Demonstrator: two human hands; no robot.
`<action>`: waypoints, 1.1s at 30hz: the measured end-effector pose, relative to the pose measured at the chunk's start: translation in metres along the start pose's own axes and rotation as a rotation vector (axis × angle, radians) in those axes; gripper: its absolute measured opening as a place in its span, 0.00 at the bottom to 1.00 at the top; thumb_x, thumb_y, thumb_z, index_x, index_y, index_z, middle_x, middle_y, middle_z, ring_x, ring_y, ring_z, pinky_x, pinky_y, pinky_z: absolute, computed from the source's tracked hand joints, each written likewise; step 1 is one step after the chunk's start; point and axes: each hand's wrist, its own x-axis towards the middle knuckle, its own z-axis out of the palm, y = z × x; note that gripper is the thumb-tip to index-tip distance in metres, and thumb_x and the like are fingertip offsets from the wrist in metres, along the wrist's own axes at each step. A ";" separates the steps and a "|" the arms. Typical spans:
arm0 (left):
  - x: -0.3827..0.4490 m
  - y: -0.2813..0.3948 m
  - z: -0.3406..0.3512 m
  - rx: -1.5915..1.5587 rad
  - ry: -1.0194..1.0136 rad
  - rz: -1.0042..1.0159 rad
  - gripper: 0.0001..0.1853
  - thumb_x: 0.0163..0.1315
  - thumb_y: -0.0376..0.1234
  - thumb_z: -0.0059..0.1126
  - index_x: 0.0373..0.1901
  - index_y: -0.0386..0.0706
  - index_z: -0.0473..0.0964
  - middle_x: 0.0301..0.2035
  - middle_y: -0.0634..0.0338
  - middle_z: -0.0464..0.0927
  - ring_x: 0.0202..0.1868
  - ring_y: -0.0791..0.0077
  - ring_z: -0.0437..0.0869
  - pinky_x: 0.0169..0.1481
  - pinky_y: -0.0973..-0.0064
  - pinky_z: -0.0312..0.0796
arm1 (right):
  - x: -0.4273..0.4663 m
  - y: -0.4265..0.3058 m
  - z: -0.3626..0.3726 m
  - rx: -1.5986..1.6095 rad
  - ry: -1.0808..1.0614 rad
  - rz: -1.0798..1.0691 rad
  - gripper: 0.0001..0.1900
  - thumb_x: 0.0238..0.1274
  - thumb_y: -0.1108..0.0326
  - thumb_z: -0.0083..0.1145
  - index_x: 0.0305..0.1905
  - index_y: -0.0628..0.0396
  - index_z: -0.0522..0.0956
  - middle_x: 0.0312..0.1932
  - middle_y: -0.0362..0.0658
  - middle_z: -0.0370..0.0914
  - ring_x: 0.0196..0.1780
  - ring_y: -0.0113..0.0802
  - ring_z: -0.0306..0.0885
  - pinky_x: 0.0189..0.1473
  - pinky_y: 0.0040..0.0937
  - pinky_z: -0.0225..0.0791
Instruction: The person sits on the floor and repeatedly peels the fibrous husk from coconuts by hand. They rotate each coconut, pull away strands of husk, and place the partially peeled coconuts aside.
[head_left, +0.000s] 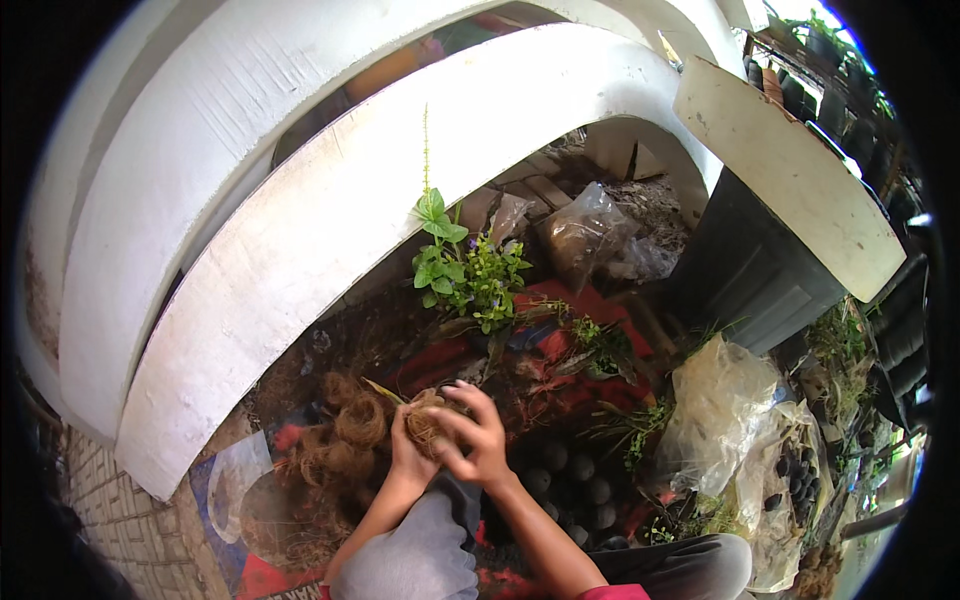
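Note:
In front of my lap I hold a ball of brown coconut fibre (424, 429), with a yellow-green leaf (384, 391) sticking out on its upper left. My left hand (411, 450) cups the ball from the left and below. Over its right side lie the curved, spread fingers of my right hand (474, 439), partly blurred. Hollow, nest-like wads of coconut fibre (360, 420) are heaped just left of my left hand. Several dark round balls (581, 466) lie on the ground to the right of my right forearm.
Curved white panels (420, 157) arch across the far side. A leafy plant with purple flowers (484, 277) grows beneath them. At right stand a dark planter (750, 270) and a plastic bag (795, 465) with small black pots. A printed sheet (217, 540) covers ground at left, beside paving (127, 517).

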 end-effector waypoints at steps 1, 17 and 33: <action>0.003 -0.004 0.000 -0.055 -0.014 -0.019 0.22 0.72 0.48 0.36 0.54 0.46 0.74 0.48 0.60 0.79 0.50 0.65 0.81 0.58 0.66 0.74 | -0.001 0.002 0.005 -0.059 -0.112 -0.044 0.23 0.44 0.60 0.68 0.50 0.51 0.84 0.58 0.51 0.75 0.64 0.54 0.71 0.68 0.49 0.62; 0.011 -0.014 0.036 0.609 0.234 0.182 0.24 0.75 0.44 0.40 0.59 0.36 0.74 0.55 0.56 0.78 0.56 0.70 0.78 0.63 0.73 0.67 | -0.021 0.011 0.047 0.596 0.546 0.937 0.12 0.69 0.68 0.54 0.47 0.67 0.81 0.45 0.44 0.82 0.49 0.31 0.79 0.55 0.29 0.70; 0.017 -0.001 -0.017 -0.127 0.192 0.046 0.13 0.73 0.43 0.44 0.39 0.48 0.76 0.40 0.64 0.78 0.44 0.74 0.80 0.51 0.71 0.73 | -0.006 0.007 0.055 0.105 0.142 0.255 0.10 0.57 0.76 0.59 0.45 0.62 0.83 0.43 0.51 0.84 0.51 0.46 0.83 0.54 0.37 0.74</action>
